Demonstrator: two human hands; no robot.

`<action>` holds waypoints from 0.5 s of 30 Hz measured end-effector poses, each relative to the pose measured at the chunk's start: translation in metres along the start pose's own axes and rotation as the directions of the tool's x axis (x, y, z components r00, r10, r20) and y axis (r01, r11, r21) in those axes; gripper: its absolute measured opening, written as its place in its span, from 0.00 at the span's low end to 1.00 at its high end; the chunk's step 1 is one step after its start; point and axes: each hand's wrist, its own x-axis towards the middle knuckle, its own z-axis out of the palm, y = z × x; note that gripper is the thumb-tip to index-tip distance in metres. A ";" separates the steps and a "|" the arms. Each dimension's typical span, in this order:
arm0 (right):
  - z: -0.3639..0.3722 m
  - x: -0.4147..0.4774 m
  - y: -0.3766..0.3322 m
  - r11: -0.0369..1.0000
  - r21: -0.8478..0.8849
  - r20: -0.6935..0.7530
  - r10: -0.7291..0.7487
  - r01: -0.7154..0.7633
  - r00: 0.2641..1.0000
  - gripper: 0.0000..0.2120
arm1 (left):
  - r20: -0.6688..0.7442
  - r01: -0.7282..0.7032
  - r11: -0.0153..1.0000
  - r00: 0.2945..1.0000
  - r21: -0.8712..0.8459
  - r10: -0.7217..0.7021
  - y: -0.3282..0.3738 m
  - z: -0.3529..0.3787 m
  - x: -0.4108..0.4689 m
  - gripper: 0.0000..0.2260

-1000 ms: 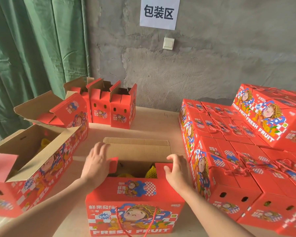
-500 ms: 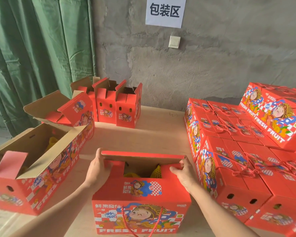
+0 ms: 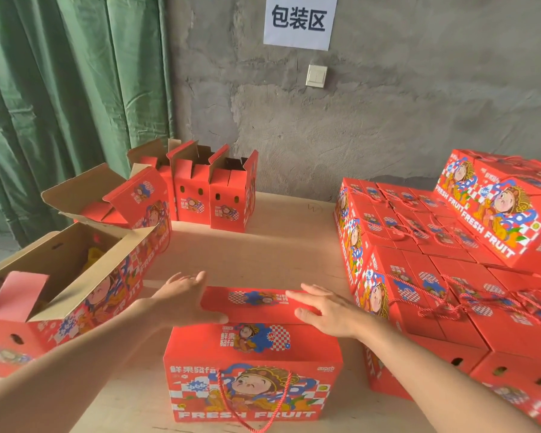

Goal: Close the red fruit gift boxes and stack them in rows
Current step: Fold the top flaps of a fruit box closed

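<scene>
The box stands at the near edge of the table, and both hands lie flat on its top flap, fingers spread and gripping nothing: the left hand on its left end, the right hand on its right. Pressing evenly along the flap should seat it flush. Right of the box wait the closed stacks; left of it and beyond, the open boxes.

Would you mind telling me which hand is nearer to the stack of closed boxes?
Right. The right hand lies flat on the front box's lid, beside the stack of closed boxes; the left hand is at the lid's far end.
</scene>
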 end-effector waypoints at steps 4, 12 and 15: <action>0.002 0.003 0.005 0.984 -0.175 0.015 -0.036 0.038 0.999 0.26 | 0.082 -0.104 0.989 0.992 0.103 0.096 0.003 0.002 0.012 0.41; 0.008 0.008 0.009 0.956 -0.281 0.032 -0.076 0.082 0.997 0.29 | 0.054 -0.201 0.941 0.980 0.273 0.194 -0.002 0.013 0.014 0.52; 0.009 0.007 0.009 0.969 -0.238 0.066 -0.050 0.065 0.997 0.24 | 0.045 -0.198 0.951 0.980 0.236 0.193 -0.003 0.017 0.013 0.55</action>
